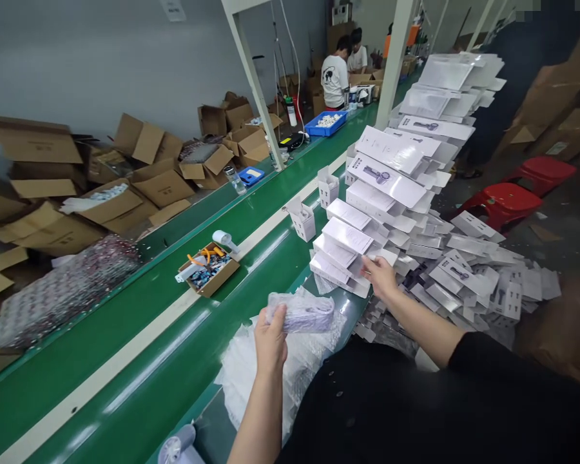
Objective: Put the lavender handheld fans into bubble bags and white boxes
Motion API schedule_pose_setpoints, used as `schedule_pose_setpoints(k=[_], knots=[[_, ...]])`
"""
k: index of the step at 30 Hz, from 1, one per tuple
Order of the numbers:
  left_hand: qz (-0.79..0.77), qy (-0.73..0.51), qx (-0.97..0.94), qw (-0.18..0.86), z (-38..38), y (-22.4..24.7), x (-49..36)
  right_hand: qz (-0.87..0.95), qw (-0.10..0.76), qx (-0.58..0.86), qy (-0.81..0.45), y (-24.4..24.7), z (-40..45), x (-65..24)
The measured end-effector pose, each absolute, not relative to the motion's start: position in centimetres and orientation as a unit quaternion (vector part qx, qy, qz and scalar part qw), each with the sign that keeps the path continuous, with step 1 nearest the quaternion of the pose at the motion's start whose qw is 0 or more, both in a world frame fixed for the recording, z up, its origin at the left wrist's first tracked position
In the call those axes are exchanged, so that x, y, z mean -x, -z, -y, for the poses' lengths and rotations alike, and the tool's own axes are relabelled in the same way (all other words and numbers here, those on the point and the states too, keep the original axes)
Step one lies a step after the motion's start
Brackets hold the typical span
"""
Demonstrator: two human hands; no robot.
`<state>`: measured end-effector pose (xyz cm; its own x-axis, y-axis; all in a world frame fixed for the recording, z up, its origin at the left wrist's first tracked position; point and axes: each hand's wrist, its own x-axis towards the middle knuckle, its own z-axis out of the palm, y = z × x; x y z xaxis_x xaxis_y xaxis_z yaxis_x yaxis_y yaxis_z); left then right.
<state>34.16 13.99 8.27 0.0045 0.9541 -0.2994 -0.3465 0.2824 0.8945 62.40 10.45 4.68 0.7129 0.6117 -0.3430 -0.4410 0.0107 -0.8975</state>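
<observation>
My left hand is closed round one end of a bubble-wrapped item, a pale purplish oblong bundle whose contents are blurred by the wrap. Below it, a heap of bubble-wrap bags lies along the belt's near edge. To the right, my right hand has its fingers bent at the end of a white carton, low in a tall stack of printed cartons. It seems to grip the carton's edge, though the fingertips are partly hidden.
A green conveyor belt runs diagonally past me. On it stand a small parts box and two upright cartons, one nearer. More cartons are piled at right, by red stools. Two people work far down the line.
</observation>
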Motion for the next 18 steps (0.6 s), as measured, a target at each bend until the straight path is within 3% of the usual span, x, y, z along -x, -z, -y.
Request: schedule_pose_setpoints(k=[4, 11, 15, 18], knots=[[-0.492, -0.576, -0.221, 0.614, -15.6, -9.2, -30.0, 0.254, 0.708, 0.606, -0.259, -5.0, -10.6, -59.8], [-0.477, -0.668, -0.184, 0.540, -18.0, -9.6, -25.1, 0.729, 0.441, 0.487, -0.194, -5.8, -24.4, -56.5], [-0.471, -0.693, -0.184, 0.514, -21.2, -9.4, -27.1, 0.830, 0.306, 0.406, -0.229, -3.5, -33.8, -54.8], [-0.459, -0.718, -0.194, 0.486, -25.6, -9.0, -30.8, 0.849, 0.255, 0.384, -0.259, -2.1, -37.9, -54.3]])
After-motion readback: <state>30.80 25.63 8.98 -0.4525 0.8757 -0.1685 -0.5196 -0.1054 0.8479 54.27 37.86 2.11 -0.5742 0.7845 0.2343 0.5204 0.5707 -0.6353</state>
